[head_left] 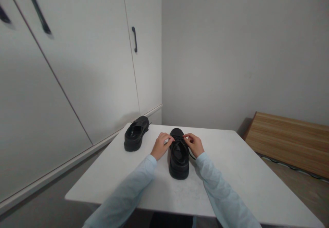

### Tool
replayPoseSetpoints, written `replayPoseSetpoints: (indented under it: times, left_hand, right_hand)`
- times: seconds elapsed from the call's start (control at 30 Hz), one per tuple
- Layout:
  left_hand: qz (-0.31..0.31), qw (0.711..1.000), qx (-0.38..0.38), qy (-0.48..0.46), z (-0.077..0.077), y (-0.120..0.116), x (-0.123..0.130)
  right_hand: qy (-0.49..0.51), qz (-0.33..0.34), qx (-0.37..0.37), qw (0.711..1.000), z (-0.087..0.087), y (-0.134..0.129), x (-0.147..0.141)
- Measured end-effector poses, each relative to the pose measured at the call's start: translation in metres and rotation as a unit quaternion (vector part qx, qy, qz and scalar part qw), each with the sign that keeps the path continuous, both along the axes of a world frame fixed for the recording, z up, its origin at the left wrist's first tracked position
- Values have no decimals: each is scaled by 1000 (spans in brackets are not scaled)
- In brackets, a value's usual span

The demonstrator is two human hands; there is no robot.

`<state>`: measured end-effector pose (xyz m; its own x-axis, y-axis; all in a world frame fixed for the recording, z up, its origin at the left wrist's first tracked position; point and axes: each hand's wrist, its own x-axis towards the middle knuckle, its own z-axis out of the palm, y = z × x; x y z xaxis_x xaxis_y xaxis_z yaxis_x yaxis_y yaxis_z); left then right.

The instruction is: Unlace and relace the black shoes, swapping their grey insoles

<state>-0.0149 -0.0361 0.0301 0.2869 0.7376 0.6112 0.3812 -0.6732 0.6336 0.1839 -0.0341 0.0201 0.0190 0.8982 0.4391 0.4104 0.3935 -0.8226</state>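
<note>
A black lace-up shoe (179, 168) stands on the white table (231, 173), its heel toward me and its toe pointing away. My left hand (161, 145) is at the shoe's left side, thumb and forefinger pinched on the black lace near the top of the opening. On the right side, my right hand (194, 144) pinches the lace too. A loose stretch of dark lace hangs beside the shoe, next to my right wrist. The second black shoe (133, 142) rests near the table's left edge, with a lace end sticking out at its right.
White cabinet doors (89, 67) with dark handles rise at the left, close to the table's left edge. A grey wall (231, 49) is behind the table. At the right, a wood-grain board (290, 139) lies beyond the table, with a dark cable along it.
</note>
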Motion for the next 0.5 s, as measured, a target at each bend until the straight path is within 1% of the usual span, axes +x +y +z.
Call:
replayPoseSetpoints:
  times: [0.27, 0.4, 0.5]
  left_hand:
    - [-16, 1000, 2, -11, 1, -2, 1]
    - [-15, 1000, 2, -6, -1, -2, 1]
    - [-15, 1000, 5, -9, -3, -1, 2]
  right_hand:
    - [43, 22, -5, 999, -4, 4, 0]
    - [16, 16, -14, 1000, -6, 5, 0]
    - [-3, 9, -7, 1000, -6, 5, 0]
